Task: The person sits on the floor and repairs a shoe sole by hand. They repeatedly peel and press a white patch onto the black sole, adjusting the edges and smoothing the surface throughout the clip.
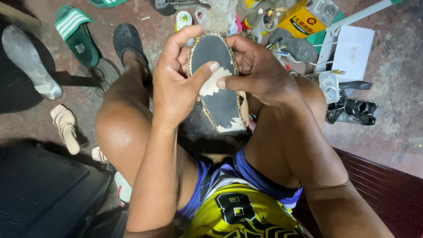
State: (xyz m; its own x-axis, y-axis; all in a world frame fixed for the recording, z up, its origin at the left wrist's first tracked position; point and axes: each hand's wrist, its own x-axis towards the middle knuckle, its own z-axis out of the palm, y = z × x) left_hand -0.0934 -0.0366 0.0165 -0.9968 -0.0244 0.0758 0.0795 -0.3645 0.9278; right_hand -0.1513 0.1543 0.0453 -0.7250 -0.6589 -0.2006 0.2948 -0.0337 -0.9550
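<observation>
We hold the black, oval, stitch-edged shoe sole (219, 83) upturned between our knees, left hand (178, 83) and right hand (260, 72) both clamped on it, thumbs pressing the pale worn patch (213, 84), best worked firmly from the centre outward.

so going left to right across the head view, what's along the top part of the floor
grey shoe sole → green striped slide sandal → black clog → shoe sole in both hands → grey sandal → white paper bag

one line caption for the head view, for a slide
Both hands, left and right, press a worn shoe sole between the knees.
</observation>
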